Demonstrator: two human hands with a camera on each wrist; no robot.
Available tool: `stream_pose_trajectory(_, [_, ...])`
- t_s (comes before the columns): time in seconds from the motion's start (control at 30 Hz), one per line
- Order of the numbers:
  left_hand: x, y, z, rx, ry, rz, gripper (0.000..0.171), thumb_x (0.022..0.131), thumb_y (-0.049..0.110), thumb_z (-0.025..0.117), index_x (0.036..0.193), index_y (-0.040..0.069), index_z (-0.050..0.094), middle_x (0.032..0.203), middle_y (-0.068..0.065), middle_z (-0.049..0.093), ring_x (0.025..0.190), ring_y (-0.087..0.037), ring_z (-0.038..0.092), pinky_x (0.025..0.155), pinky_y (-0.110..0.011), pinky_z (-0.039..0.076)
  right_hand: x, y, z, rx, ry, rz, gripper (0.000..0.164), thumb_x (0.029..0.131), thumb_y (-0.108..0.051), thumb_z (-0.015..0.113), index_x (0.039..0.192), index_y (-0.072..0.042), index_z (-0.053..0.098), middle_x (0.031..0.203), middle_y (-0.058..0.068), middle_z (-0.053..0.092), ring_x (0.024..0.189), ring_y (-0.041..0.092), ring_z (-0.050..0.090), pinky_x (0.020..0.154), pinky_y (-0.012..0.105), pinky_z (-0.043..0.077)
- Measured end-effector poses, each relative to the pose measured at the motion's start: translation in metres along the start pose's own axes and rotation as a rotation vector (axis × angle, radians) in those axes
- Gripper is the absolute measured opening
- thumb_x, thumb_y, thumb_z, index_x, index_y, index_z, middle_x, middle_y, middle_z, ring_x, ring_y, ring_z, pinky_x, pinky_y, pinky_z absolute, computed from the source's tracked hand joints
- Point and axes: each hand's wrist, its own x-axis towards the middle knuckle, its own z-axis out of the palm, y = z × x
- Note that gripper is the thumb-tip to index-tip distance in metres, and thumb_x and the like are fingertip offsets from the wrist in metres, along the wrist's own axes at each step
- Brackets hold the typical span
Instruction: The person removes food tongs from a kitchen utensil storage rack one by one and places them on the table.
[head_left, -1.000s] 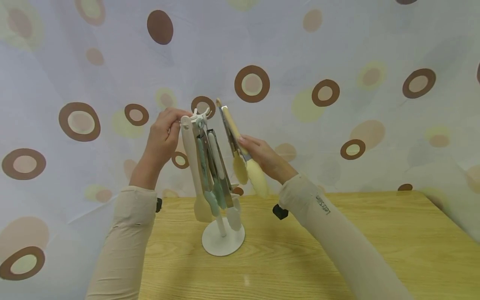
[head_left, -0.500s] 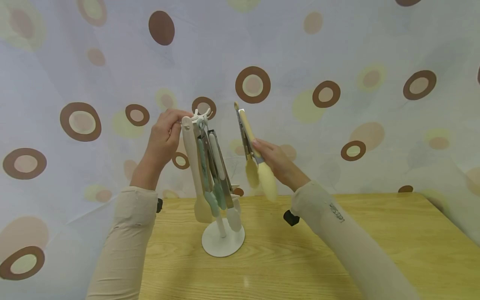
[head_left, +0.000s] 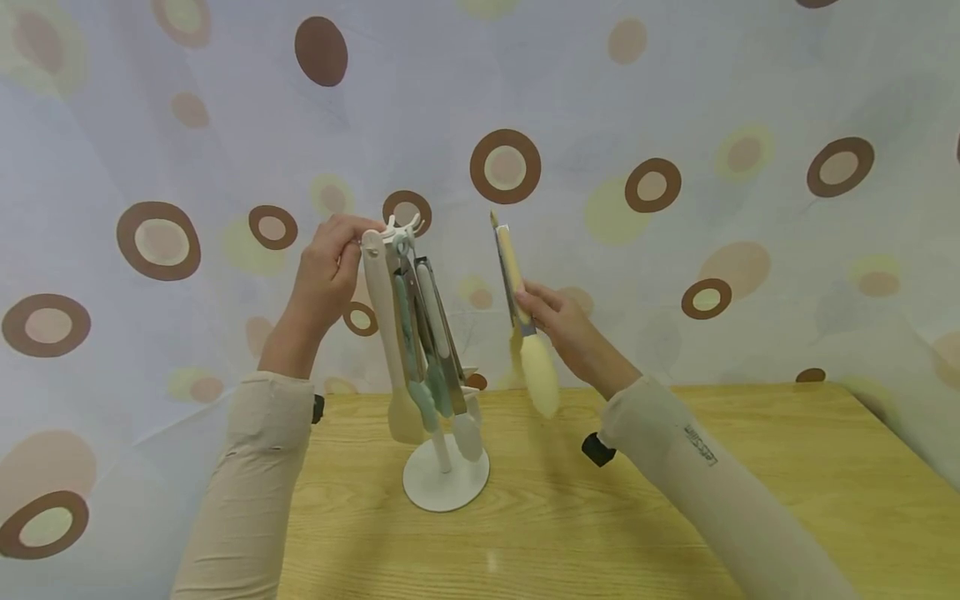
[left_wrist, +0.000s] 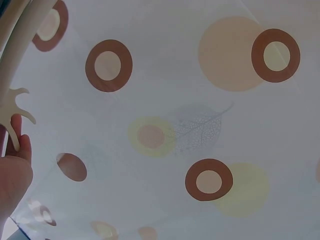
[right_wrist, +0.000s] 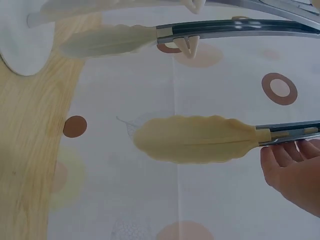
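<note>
My left hand [head_left: 327, 271] grips the top of a white utensil stand [head_left: 446, 492] by its hooks; in the left wrist view the hand [left_wrist: 15, 177] shows beside the curved white hooks [left_wrist: 15, 107]. Hanging from the stand are a cream spatula [head_left: 405, 417], tongs with pale green tips [head_left: 423, 406] and tongs with whitish tips [head_left: 468, 436]. To the right of the stand, my right hand [head_left: 562, 325] holds yellow-tipped tongs [head_left: 540, 375] in the air, handle end up. The right wrist view shows their scalloped tip [right_wrist: 197, 140] and the fingers [right_wrist: 282, 155] around the metal arm.
The stand's round base sits on a wooden table [head_left: 675, 500]. Behind it hangs a pale curtain [head_left: 570, 100] with brown and yellow circles. Dark wrist cameras [head_left: 598, 450] are strapped at both sleeves.
My right hand has moved right and slightly down with the yellow tongs, away from the stand. The tongs have turned, so their two arms overlap more. My left hand stays at the stand's top.
</note>
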Motion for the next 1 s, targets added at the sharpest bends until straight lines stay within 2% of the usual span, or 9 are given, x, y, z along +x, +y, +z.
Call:
stream_pose_trajectory(0.07, [0.0,0.0,0.0,0.002,0.001,-0.005,0.029,0.094,-0.003,0.039,0.105,-0.001,0.066,0.108,-0.018,0.063,0.099,-0.031,0.051,0.087,-0.042,0.036,-0.004,0.001,0.0,-0.065,0.0,-0.036,0.059,0.097,-0.035,0.054,0.148,-0.009,0.038,0.151,0.009,0.037,0.141,0.025,0.028,0.114,0.047,0.016])
stream_pose_trajectory(0.2, [-0.001,0.001,-0.001,0.002,0.001,-0.01,0.029,0.094,-0.003,0.039,0.105,-0.001,0.066,0.108,-0.018,0.063,0.1,-0.032,0.051,0.087,-0.043,0.036,-0.012,0.003,0.003,-0.181,0.001,-0.106,0.059,0.097,-0.03,0.056,0.147,-0.006,0.038,0.142,0.014,0.047,0.132,0.026,0.042,0.109,0.048,0.029])
stream_pose_trajectory(0.37, [-0.001,0.001,-0.001,0.001,0.001,-0.01,0.03,0.094,-0.003,0.039,0.106,-0.001,0.066,0.108,-0.018,0.063,0.1,-0.032,0.05,0.086,-0.043,0.036,-0.023,0.004,0.006,-0.289,0.019,-0.128,0.064,0.096,-0.031,0.059,0.149,-0.007,0.032,0.139,0.014,0.049,0.126,0.028,0.049,0.102,0.046,0.039])
stream_pose_trajectory(0.57, [-0.001,0.001,-0.001,-0.003,0.003,-0.011,0.029,0.094,-0.003,0.04,0.106,-0.001,0.066,0.108,-0.018,0.063,0.099,-0.032,0.049,0.085,-0.043,0.035,-0.034,0.0,0.007,-0.391,0.032,-0.182,0.068,0.095,-0.031,0.06,0.151,-0.007,0.028,0.137,0.016,0.05,0.126,0.03,0.048,0.104,0.048,0.037])
stream_pose_trajectory(0.77, [-0.001,0.002,-0.001,0.001,0.001,-0.012,0.029,0.094,-0.004,0.039,0.106,-0.001,0.066,0.108,-0.018,0.063,0.1,-0.033,0.05,0.086,-0.043,0.036,-0.043,-0.003,0.002,-0.436,0.072,-0.209,0.068,0.094,-0.026,0.061,0.149,-0.003,0.029,0.133,0.018,0.05,0.123,0.031,0.048,0.106,0.047,0.034])
stream_pose_trajectory(1.0, [-0.001,0.002,-0.001,0.004,-0.006,-0.016,0.029,0.095,-0.003,0.039,0.106,-0.001,0.066,0.108,-0.017,0.063,0.102,-0.032,0.051,0.088,-0.043,0.035,-0.056,-0.005,-0.014,-0.506,0.143,-0.193,0.069,0.093,-0.029,0.062,0.15,-0.007,0.03,0.132,0.017,0.049,0.123,0.032,0.047,0.104,0.049,0.035])
